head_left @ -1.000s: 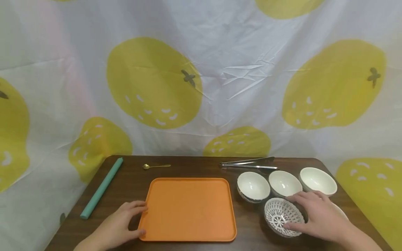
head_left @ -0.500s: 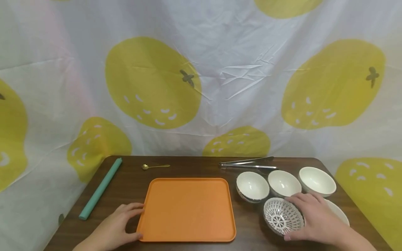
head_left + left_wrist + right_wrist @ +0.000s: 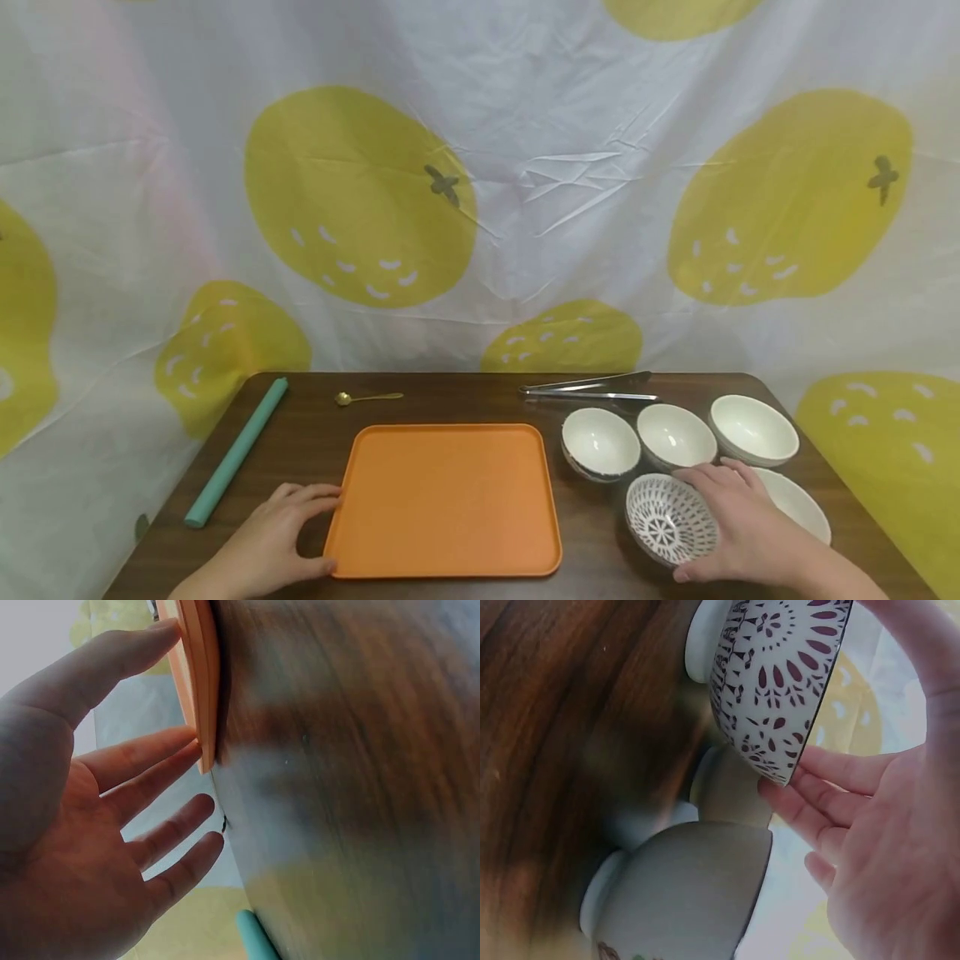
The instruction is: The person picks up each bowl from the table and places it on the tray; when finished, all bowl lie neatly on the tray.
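Note:
My right hand (image 3: 738, 521) grips a bowl (image 3: 670, 518) with a dark pattern on white inside, thumb at its near rim and fingers at its far rim. In the right wrist view the bowl (image 3: 780, 682) shows a dark red petal pattern outside, and the fingertips touch its rim. The left hand (image 3: 273, 533) rests against the left edge of an orange tray (image 3: 446, 500), its fingers spread and nearly straight. In the left wrist view the thumb and index fingertip touch the rim of the tray (image 3: 199, 675), while the other fingers extend past its corner.
Cream bowls (image 3: 602, 442) stand behind the patterned one, and another bowl (image 3: 798, 508) is partly hidden by my right hand. Metal tongs (image 3: 588, 389) and a small gold spoon (image 3: 367, 398) lie at the back. A green rod (image 3: 238, 454) lies along the left side.
My right thumb and fingers have come in onto the patterned bowl's rim, and the bowl appears slightly tilted. The left hand stays at the tray. The head view has shifted slightly.

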The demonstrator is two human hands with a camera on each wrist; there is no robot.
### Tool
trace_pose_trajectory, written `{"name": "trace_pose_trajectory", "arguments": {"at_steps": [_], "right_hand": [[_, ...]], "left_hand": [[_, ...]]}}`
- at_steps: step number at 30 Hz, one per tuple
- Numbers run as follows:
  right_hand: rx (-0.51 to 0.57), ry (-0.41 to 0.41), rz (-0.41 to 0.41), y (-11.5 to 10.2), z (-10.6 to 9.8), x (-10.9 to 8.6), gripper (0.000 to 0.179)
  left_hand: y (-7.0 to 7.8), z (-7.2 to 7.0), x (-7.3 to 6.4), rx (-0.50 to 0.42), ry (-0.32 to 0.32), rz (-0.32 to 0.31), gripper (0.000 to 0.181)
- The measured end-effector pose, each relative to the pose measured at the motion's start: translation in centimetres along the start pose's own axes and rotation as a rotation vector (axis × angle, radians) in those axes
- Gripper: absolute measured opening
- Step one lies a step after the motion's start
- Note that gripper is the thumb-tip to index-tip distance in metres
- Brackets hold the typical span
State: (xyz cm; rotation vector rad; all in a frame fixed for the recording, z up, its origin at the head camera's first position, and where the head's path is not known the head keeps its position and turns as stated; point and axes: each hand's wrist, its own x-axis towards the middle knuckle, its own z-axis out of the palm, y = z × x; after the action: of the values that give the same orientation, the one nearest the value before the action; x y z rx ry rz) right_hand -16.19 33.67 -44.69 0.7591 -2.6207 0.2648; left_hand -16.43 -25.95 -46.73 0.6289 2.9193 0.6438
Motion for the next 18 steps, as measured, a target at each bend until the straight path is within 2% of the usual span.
{"name": "trace_pose_trajectory", "arguments": {"at_steps": [4,10,14,18], "right_hand": [[0.037,0.006,0.004,-0.6,0.1,-0.3,0.109],[0.082,-0.056,0.054,-2.4,-0.8,-0.1,0.111],[0.158,-0.089,0.064,-3.8,-1.7,0.5,0.110],[0.212,-0.079,0.032,-5.4,-2.2,1.7,0.110]], "left_hand": [[0.0,-0.1,-0.1,-0.008,-0.003,-0.002,0.076],[0.0,-0.2,-0.1,-0.003,0.010,0.005,0.076],[-0.1,-0.1,-0.1,-0.009,-0.002,0.008,0.078],[-0.1,0.0,0.0,0.002,-0.006,0.023,0.078]]}}
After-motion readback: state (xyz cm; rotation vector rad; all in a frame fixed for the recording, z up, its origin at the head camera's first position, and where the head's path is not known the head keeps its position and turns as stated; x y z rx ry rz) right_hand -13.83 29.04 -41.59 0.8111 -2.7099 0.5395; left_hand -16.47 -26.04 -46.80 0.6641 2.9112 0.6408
